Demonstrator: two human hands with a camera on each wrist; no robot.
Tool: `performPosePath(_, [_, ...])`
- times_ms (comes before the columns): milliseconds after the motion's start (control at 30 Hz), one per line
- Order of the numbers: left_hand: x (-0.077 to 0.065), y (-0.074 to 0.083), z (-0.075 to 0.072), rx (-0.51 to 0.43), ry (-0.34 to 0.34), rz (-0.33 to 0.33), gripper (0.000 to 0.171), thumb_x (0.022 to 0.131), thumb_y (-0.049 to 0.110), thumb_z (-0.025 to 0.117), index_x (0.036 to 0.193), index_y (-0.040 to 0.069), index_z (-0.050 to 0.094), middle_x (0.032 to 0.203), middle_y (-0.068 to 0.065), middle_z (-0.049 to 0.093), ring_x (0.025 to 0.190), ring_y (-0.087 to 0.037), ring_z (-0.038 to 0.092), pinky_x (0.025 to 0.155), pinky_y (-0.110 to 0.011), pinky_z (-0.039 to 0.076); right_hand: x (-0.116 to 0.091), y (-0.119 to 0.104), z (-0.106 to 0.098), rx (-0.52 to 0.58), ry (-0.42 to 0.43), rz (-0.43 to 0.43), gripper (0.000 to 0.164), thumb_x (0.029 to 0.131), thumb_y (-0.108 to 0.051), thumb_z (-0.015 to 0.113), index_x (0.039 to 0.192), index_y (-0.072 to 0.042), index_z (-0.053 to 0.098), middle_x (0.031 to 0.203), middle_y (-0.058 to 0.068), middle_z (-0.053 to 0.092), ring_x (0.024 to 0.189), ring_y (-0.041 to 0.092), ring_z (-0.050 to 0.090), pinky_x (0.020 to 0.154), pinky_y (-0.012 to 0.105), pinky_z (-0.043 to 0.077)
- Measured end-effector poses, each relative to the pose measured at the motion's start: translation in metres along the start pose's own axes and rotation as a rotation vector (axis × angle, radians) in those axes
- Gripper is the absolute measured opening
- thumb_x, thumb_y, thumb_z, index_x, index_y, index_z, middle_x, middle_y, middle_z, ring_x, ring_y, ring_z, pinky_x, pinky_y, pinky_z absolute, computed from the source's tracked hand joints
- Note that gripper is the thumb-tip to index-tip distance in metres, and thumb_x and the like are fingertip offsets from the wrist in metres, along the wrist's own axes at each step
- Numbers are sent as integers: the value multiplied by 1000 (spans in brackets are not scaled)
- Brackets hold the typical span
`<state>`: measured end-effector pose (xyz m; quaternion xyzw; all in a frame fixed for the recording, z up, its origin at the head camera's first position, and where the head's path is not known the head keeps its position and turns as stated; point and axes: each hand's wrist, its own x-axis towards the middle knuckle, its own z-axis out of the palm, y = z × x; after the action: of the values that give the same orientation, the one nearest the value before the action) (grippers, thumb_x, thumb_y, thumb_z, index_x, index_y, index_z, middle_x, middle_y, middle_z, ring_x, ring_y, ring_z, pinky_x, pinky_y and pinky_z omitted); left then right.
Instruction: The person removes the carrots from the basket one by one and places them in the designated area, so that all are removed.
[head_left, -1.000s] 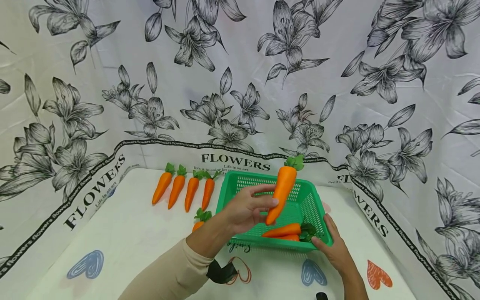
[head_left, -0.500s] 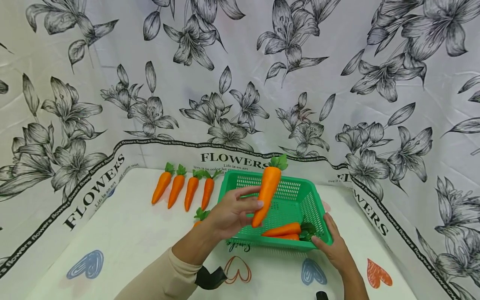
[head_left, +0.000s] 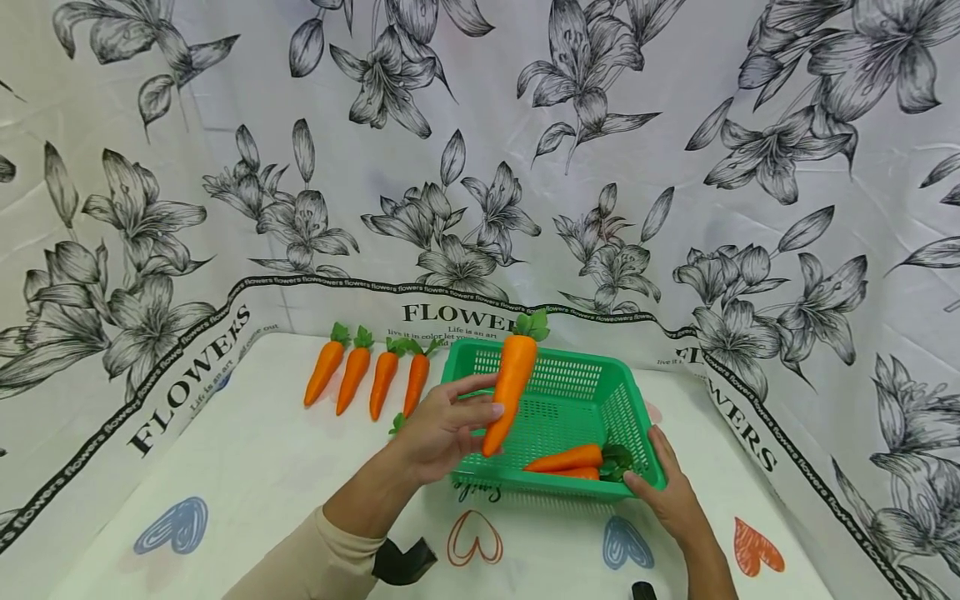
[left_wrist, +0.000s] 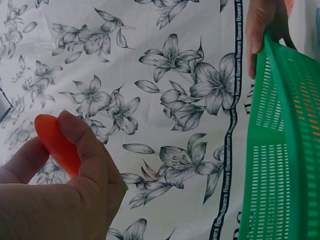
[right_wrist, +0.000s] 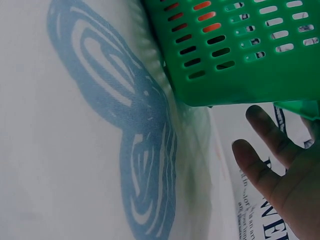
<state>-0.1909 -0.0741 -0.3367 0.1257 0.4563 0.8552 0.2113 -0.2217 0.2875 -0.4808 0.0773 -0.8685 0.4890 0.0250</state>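
Note:
My left hand [head_left: 438,429] pinches an orange carrot [head_left: 513,375] by its lower half, leafy green top pointing up, in front of the left part of a green plastic basket [head_left: 555,483]. In the left wrist view, the carrot's tip [left_wrist: 50,131] shows between thumb and fingers. At the basket's front right corner, my right hand [head_left: 671,492] holds the rim with its thumb at the front and fingers along the side. The right wrist view shows two of its fingers [right_wrist: 260,165] spread below the basket. Two carrots [head_left: 566,458] lie inside near that corner.
Several carrots [head_left: 326,371] lie side by side on the white table cover [head_left: 247,467] left of the basket. Green leaves [head_left: 397,423] of another poke out behind my left hand. A flower-printed curtain [head_left: 465,208] surrounds the table. A small black object [head_left: 642,590] is at the front edge.
My left hand has moved left with the carrot, from over the middle of the basket toward its left side. My right hand and the basket have stayed in place.

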Motion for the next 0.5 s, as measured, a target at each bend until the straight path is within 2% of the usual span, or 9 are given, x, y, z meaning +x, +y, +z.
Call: performPosePath(500, [-17, 1, -25, 26, 134, 0, 55, 79, 13, 63, 128, 9, 38, 114, -18, 46, 89, -27, 53, 73, -40, 46, 1, 1, -1, 6, 7, 3, 79, 80, -20, 62, 140, -26, 10, 144, -3, 2, 127, 30, 4, 92, 59, 11])
